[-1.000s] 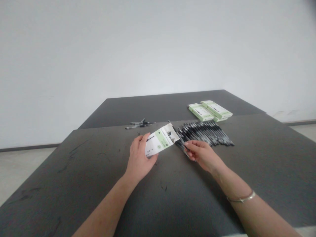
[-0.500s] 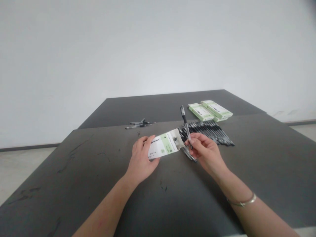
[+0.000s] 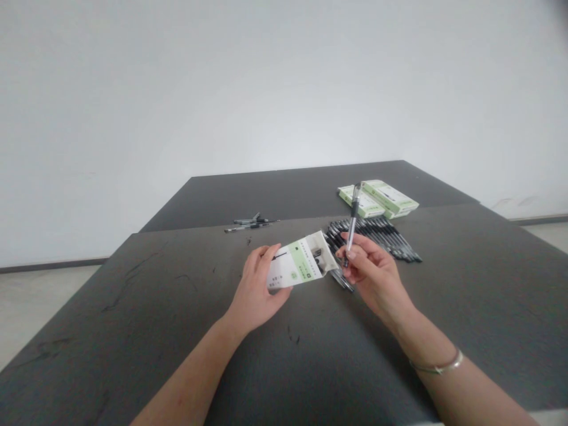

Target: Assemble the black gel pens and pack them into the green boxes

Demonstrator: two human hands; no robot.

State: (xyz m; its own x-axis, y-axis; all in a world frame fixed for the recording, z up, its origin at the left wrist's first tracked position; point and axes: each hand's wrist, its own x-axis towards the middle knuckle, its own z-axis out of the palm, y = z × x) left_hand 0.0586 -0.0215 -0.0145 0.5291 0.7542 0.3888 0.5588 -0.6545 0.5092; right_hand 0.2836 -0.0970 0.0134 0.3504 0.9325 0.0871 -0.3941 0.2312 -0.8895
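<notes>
My left hand (image 3: pixel 260 290) is closed around a white and green pen box (image 3: pixel 296 261), whose open end faces right. Dark pen ends (image 3: pixel 317 254) show inside that opening. Between the fingertips of my right hand (image 3: pixel 373 266) I pinch a clear pen with a black grip (image 3: pixel 354 218), nearly upright, its lower end close to the box's open end but apart from it. Behind my right hand lies a spread row of many similar pens (image 3: pixel 381 236), partly covered by the hand and box.
White and green pen boxes (image 3: pixel 390 198) lie stacked at the back right. Several loose pens or pen parts (image 3: pixel 251 223) rest left of centre, near the seam of the dark table (image 3: pixel 155 319). Beyond the table stands a white wall (image 3: pixel 266 89).
The pen in my right hand has moved slightly right and swung from leaning left to nearly upright. The box's open end has turned a little more towards me.
</notes>
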